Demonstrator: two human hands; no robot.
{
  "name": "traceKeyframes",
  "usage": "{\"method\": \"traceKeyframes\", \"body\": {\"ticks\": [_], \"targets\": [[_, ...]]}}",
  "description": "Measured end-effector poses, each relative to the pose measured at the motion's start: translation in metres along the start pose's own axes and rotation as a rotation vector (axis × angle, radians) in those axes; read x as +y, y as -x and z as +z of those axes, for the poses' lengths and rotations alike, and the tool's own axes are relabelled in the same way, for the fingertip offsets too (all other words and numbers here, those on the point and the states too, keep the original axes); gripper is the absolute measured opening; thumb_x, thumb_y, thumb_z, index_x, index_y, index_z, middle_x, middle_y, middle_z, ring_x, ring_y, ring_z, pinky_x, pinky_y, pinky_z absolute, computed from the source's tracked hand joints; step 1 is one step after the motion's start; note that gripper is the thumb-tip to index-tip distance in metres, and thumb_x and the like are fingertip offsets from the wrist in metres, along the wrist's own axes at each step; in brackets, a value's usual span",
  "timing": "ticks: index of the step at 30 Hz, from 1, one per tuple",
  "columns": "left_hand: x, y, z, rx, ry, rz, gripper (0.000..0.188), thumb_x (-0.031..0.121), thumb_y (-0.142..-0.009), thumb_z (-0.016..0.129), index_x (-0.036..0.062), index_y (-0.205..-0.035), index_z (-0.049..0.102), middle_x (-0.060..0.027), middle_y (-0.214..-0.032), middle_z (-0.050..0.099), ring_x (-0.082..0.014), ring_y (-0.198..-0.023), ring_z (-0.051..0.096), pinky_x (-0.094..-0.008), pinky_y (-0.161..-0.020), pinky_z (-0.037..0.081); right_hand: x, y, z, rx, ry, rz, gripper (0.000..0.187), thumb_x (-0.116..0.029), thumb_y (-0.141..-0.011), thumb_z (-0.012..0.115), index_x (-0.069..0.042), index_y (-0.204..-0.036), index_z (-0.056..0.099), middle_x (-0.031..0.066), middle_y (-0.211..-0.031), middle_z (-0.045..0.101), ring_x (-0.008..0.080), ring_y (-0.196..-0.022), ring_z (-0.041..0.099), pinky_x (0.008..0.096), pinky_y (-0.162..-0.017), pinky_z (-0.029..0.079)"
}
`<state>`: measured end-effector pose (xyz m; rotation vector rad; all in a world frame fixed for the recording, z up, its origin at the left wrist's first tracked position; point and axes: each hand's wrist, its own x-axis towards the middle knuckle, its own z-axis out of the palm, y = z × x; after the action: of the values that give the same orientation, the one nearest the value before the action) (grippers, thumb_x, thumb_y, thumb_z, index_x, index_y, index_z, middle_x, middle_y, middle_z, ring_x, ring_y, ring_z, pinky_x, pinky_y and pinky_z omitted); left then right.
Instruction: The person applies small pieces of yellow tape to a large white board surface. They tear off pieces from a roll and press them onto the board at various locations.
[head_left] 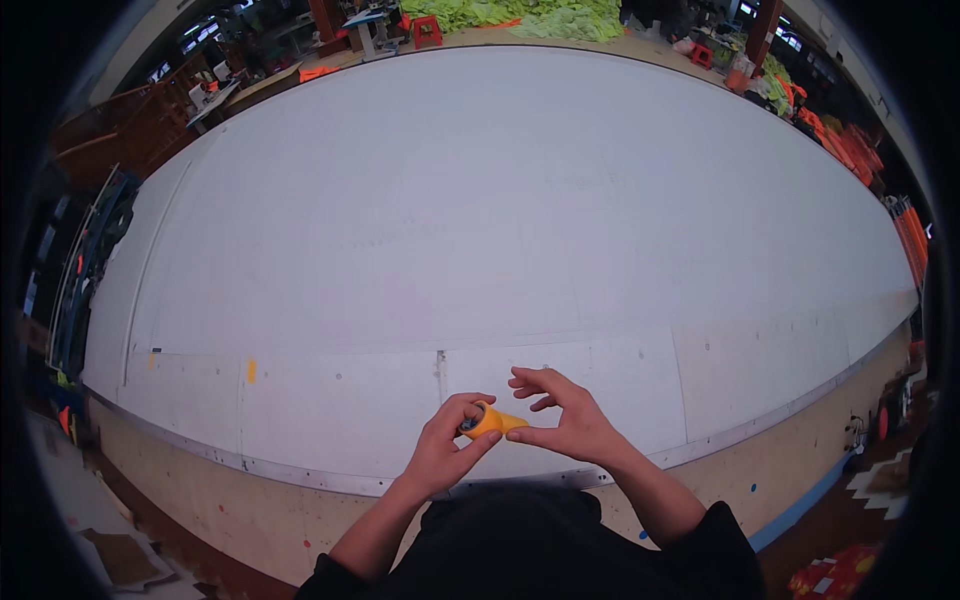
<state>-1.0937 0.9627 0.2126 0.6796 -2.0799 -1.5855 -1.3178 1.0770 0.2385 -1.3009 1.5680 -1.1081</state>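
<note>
My left hand (438,452) is closed around a roll of yellow tape (486,430), its thumb along the near side and its fingers at the far side. The roll's dark core opening faces up and left. A short yellow piece stretches from the roll to the right. At its end rests the thumb of my right hand (578,425); the fingers of that hand are spread and held well apart from the thumb. Both hands are over the near edge of a very large white table (480,220).
Two yellow marks, one a larger strip (251,371), lie at the table's left front. Beyond the far edge are light green cloth heaps (480,14) and a red stool (427,30). Orange material (845,145) is piled at the right. A long thin strip (155,270) runs along the left side.
</note>
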Motion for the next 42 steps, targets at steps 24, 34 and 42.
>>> {"method": "traceKeyframes", "body": {"ticks": [24, 34, 42], "targets": [[-0.006, -0.006, -0.018, 0.051, -0.192, 0.062, 0.035, 0.014, -0.094, 0.087, 0.0066, -0.117, 0.062, -0.0169, -0.152, 0.059, -0.0275, -0.134, 0.064, -0.0387, -0.108, 0.056, 0.005, 0.014, 0.038, 0.415, 0.541, -0.338, 0.015, -0.003, -0.087, 0.081, -0.008, -0.101, 0.076, 0.0071, -0.095, 0.072, 0.0270, -0.090, 0.071, 0.0404, -0.076, 0.056], [0.245, -0.025, -0.180, 0.068, -0.220, 1.264, 0.083, 0.038, -0.092, 0.086, 0.0089, -0.159, 0.045, -0.0252, -0.163, 0.045, -0.0417, -0.148, 0.052, -0.0562, -0.116, 0.052, 0.040, 0.036, 0.035, 0.145, 0.980, -0.203, 0.008, -0.005, -0.086, 0.076, -0.009, -0.093, 0.075, 0.0052, -0.089, 0.069, 0.0257, -0.086, 0.068, 0.0415, -0.085, 0.047], [0.256, -0.036, -0.181, -0.036, -0.252, 1.316, 0.076, 0.037, -0.096, 0.082, 0.0074, -0.155, 0.047, -0.0245, -0.154, 0.051, -0.0390, -0.141, 0.056, -0.0529, -0.112, 0.053, 0.040, 0.052, 0.037, 0.180, 0.841, -0.137, 0.009, -0.007, -0.087, 0.078, -0.010, -0.096, 0.076, 0.0047, -0.091, 0.071, 0.0259, -0.087, 0.069, 0.0417, -0.086, 0.048]]}}
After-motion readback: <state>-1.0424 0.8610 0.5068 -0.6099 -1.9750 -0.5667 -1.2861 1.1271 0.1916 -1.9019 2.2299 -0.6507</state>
